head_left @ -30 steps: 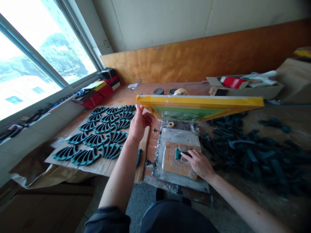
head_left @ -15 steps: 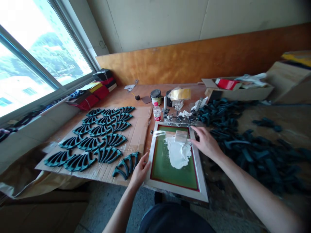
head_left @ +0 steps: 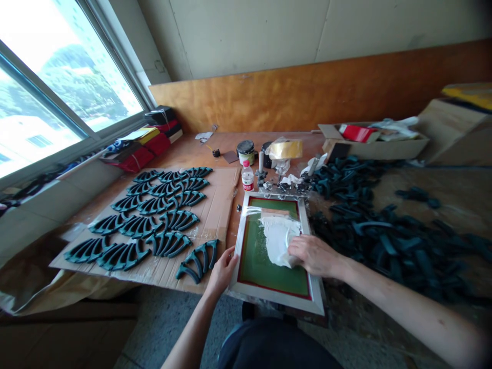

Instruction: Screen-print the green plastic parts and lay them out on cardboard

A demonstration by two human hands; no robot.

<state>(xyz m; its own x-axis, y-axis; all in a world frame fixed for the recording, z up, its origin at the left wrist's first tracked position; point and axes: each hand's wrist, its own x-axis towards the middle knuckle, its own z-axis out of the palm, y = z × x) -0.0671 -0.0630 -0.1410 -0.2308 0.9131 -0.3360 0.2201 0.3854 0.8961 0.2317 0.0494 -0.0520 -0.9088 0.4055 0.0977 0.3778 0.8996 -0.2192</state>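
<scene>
A screen-printing frame (head_left: 275, 303) with a green mesh (head_left: 253, 256) lies in front of me. A patch of white ink (head_left: 275, 238) is spread over the mesh. My left hand (head_left: 223, 271) grips the left edge of the frame with its fingers curled there. Over the right side of the ink, my right hand (head_left: 313, 254) is closed on a pale, translucent scraper (head_left: 293, 240), mostly hidden by the fingers. A clamp fixture (head_left: 277, 190) stands at the frame's far end.
Rows of dark green curved parts (head_left: 134, 225) lie on cardboard (head_left: 221, 200) to the left. Heaps of similar parts (head_left: 392, 241) cover the right side. Behind the frame are a bottle (head_left: 247, 177), an ink can (head_left: 245, 152) and a tape roll (head_left: 286, 149). An open box (head_left: 380, 148) sits behind the right heap.
My right hand has come down from the far right edge of the frame and closed on the scraper, which is now nearer me. My left hand has moved onto the frame's left edge.
</scene>
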